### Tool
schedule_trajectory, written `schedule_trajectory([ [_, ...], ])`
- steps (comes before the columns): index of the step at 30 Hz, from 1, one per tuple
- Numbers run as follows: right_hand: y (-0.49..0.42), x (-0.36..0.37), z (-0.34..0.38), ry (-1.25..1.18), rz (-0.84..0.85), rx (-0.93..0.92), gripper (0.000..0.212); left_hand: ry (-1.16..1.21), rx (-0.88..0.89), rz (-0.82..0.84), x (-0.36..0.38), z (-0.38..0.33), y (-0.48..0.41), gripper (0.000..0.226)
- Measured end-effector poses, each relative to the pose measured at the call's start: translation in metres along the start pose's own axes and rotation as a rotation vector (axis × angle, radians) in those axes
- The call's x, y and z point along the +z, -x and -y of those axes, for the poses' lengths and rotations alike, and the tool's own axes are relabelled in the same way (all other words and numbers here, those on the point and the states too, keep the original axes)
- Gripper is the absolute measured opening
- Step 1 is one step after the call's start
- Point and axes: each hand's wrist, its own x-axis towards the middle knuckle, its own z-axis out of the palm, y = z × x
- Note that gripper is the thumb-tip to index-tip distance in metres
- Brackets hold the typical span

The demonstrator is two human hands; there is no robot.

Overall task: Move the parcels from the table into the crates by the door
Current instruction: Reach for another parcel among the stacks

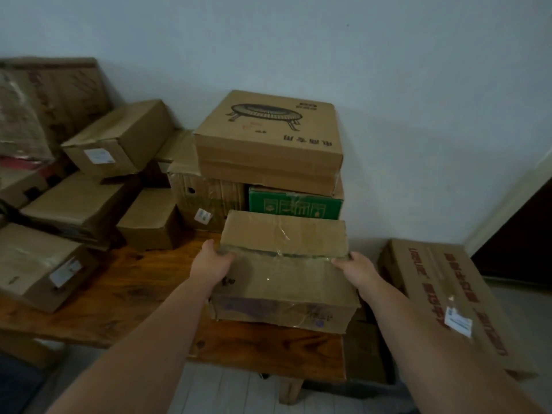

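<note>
In the lower centre of the frame both forearms reach forward. The left hand (210, 261) and right hand (355, 268) grip opposite ends of a taped cardboard parcel (283, 276), fingers curled over its upper edge, probably to keep the load level. The parcel is at the near right corner of the wooden table (143, 282); I cannot tell whether it is lifted clear. At lower right a long red-lettered box (442, 294) lies tilted near the dark doorway (522, 234). Behind, at centre, a green box (294, 206) bears a stool-printed box (268, 135), stacked against the wall. Other parcels (89, 204) crowd the left.
</note>
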Motion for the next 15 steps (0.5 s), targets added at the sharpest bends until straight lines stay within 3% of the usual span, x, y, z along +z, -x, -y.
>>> schedule_trajectory([
  [7, 0.0, 0.008, -0.002, -0.078, 0.001, 0.008, 0.034, 0.067, -0.113, 0.078, -0.002, -0.003, -0.019, 0.063],
  [15, 0.029, 0.016, -0.006, -0.208, -0.02, -0.071, 0.033, 0.198, -0.065, 0.082, -0.024, 0.019, -0.017, 0.061],
])
